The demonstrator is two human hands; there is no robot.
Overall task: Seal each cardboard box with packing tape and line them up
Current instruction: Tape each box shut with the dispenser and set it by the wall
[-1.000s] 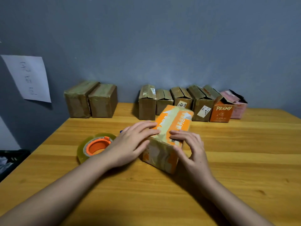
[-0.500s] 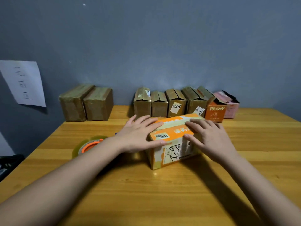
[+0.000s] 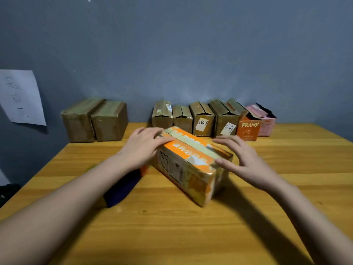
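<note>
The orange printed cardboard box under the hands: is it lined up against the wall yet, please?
No, the orange printed cardboard box lies mid-table at an angle, apart from the wall row.

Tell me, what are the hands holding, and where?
Both hold the orange box: the left hand lies flat on its far top end, and the right hand touches its near right end with thumb and fingers.

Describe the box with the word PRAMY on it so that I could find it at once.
Look along the grey wall at the far edge of the wooden table, where a row of six boxes stands to the right. The PRAMY box is second from the right end, between a brown box with a white label and a pink box. It alone is bright orange with white lettering.
</note>
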